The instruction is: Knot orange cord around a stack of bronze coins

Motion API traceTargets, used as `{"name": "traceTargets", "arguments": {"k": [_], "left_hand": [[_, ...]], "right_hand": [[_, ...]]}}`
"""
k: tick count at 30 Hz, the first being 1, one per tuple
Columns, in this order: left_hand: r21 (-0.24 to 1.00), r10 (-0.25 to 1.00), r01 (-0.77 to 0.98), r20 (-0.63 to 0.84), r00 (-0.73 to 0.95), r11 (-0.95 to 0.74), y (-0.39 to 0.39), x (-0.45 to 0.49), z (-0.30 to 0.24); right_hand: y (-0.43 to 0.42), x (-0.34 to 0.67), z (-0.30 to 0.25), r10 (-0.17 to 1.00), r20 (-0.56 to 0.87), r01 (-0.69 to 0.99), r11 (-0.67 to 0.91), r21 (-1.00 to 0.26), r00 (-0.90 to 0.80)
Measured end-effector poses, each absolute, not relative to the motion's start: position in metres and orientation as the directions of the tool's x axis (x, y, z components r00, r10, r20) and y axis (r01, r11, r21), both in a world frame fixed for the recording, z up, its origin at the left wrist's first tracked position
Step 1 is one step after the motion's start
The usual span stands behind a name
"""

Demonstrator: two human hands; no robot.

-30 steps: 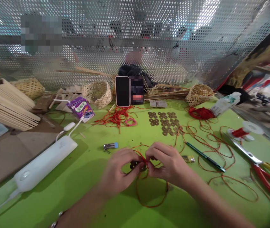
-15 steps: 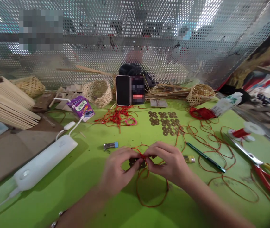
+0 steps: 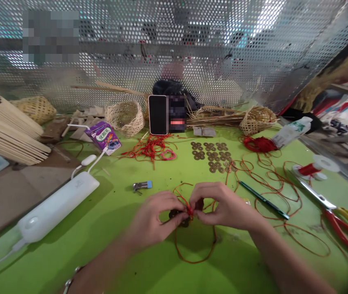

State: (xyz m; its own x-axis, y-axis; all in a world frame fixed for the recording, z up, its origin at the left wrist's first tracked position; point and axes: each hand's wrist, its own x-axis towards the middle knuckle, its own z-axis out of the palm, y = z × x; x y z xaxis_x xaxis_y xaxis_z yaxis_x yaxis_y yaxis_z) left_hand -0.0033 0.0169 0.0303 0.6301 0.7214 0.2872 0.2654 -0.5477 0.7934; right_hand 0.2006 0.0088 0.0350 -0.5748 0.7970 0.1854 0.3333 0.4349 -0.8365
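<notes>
From my head camera, taking twelve o'clock as straight away from me and the gap between my hands as the dial's centre, the likeliest trouble I see is the red knot (image 3: 189,211) slackening or sitting crooked, should either pinch ease before the strands are snug. The cord loop (image 3: 193,262) hanging down to six o'clock could also snag or twist, being loose on the green table (image 3: 115,206), and a pull on it might drag the knot off its place against the coins. The cord tangle (image 3: 273,179) at about two o'clock lies across the pen (image 3: 264,200), at three, so a tug there could shift that as well. The knot sits at the dial's centre, right between my fingertips. My left hand (image 3: 154,216), at nine o'clock from it, pinches thumb against forefinger at the edge of the coin cluster (image 3: 174,214), which lies partly hidden behind those fingers. My right hand (image 3: 225,206), at three, has thumb and fingers drawn together on the cord beside the knot; which strand they grip I cannot tell. The laid-out coins (image 3: 213,156) rest well apart, at one o'clock, touched by neither hand.
</notes>
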Motion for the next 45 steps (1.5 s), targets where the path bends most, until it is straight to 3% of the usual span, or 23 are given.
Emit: {"name": "traceTargets", "arguments": {"k": [5,9,19,25,32,45], "left_hand": [[0.828,0.822,0.271,0.337,0.459,-0.491,0.02,-0.004,0.025],[0.806,0.822,0.263,0.414,0.392,-0.531,0.02,-0.005,0.021],[0.725,0.765,0.275,0.525,0.373,-0.632,0.015,-0.004,0.021],[0.773,0.784,0.229,0.485,0.388,-0.592,0.013,-0.004,0.026],[0.793,0.788,0.217,0.451,0.419,-0.569,0.012,-0.003,0.028],[0.727,0.74,0.282,0.439,0.509,-0.625,0.013,-0.003,0.025]], "right_hand": [[0.005,0.192,0.037,0.873,0.219,0.37,0.395,-0.841,-0.435],[0.003,0.185,0.035,0.885,0.285,0.384,0.424,-0.82,-0.369],[-0.002,0.177,0.027,0.822,0.44,0.368,0.56,-0.742,-0.363],[-0.003,0.181,0.034,0.79,0.464,0.338,0.599,-0.726,-0.401],[-0.004,0.18,0.038,0.781,0.548,0.365,0.625,-0.69,-0.3],[-0.002,0.189,0.033,0.772,0.46,0.441,0.631,-0.639,-0.439]]}}
